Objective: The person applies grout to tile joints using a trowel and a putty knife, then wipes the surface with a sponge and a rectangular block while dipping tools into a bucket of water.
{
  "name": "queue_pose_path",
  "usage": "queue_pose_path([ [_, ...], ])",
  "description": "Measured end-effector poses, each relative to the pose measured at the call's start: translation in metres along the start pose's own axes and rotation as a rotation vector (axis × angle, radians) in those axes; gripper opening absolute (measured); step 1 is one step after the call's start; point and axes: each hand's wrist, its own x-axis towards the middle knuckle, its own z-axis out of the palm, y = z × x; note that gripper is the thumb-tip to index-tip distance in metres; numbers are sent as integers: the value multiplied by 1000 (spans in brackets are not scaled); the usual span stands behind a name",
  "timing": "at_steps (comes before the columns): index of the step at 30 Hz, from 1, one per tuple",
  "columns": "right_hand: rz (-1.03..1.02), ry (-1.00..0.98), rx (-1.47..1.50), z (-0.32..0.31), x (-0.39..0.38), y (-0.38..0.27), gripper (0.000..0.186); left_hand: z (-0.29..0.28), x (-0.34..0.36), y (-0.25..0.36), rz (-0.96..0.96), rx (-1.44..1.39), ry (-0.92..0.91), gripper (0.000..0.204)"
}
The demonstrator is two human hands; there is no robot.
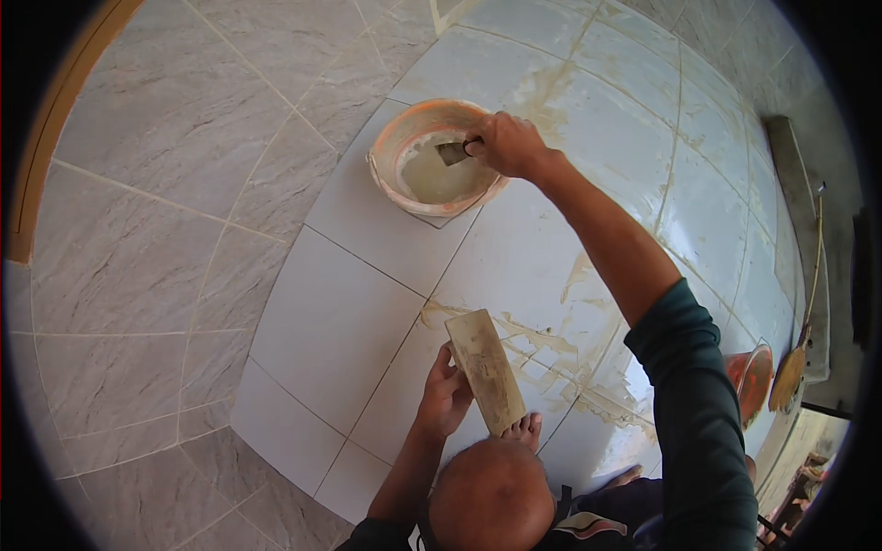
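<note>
My right hand [507, 144] reaches over the right rim of an orange-rimmed bucket [386, 174]. Its closed fingers hold the handle of a small putty knife [451, 153], whose flat grey blade is over the pale wet grout [439, 184] inside. Whether the blade's tip dips in, I cannot tell. Nearer to me, my left hand [446, 397] grips a tan rectangular float [487, 372] along its left edge, with the fingers partly hidden behind it. Grout smears the float's face.
White floor tiles [349, 285] carry grout smears [542, 340], mostly on the right. Marbled grey wall tiles [165, 193] rise on the left. A red bucket [755, 381] and a broom [790, 372] stand at the far right. A bare foot [525, 428] is close to the float's lower end.
</note>
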Motion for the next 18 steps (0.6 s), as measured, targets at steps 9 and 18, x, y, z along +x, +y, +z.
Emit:
queue_pose_path([
  [9, -32, 285, 72, -37, -70, 14, 22, 51, 66, -2, -50, 36, -130, 50],
  [18, 212, -18, 369, -85, -352, 61, 16, 91, 59, -25, -210, 332, -191, 50],
])
